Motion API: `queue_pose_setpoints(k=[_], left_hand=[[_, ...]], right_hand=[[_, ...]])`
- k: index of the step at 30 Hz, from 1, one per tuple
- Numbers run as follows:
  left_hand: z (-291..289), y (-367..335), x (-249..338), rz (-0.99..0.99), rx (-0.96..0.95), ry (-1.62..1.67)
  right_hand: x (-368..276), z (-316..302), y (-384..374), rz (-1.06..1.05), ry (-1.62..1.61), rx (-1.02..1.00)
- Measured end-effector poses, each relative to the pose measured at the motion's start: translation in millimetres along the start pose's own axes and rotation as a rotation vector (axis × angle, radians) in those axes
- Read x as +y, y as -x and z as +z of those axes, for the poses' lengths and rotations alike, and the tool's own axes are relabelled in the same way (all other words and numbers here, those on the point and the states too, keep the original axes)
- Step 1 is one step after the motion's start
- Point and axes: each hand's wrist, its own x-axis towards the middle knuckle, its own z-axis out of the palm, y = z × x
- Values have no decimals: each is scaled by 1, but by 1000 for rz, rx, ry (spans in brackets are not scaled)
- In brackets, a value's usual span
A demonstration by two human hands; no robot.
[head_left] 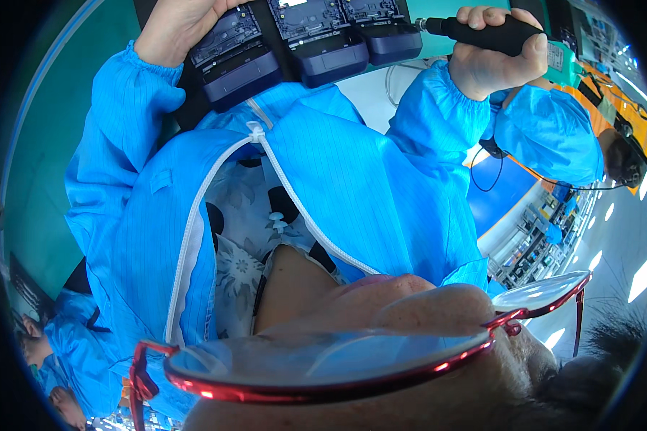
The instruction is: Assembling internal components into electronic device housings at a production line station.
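My right hand [497, 63] is wrapped round the thick black handle of a screwdriver [482, 36]. Its metal tip points left, close to the rightmost of three dark blue-purple plastic housings [388, 44]. The middle housing [332, 61] and the left housing [241, 80] sit beside it in a row, with their inner parts exposed. A black holder or strip [193, 82] shows around the left one. My left hand [176, 32] is at the upper left, against the left housing's far side. Its thumb shows in part, but the picture's upper edge cuts off the other fingers.
A green work surface [47, 151] lies to the left. At the right are another person's blue sleeve [553, 133], a green box-shaped device [562, 66] and an orange surface [629, 118]. More people in blue [86, 359] are at the lower left. A thin cable [389, 85] curves near the right housing.
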Motion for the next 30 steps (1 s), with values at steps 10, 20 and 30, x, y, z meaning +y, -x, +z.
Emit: queue_pose_setpoints(k=[10,20,30], left_hand=[[-18,-4,-4,-6,-20,29],[-27,-5,2,-30,-20,45],[-25,-2,5,-17,-36,42]], right_hand=[[20,8,-2,53,-14,10],[18,20,-5,56,18,1],[14,22,-6,50,9,-36]])
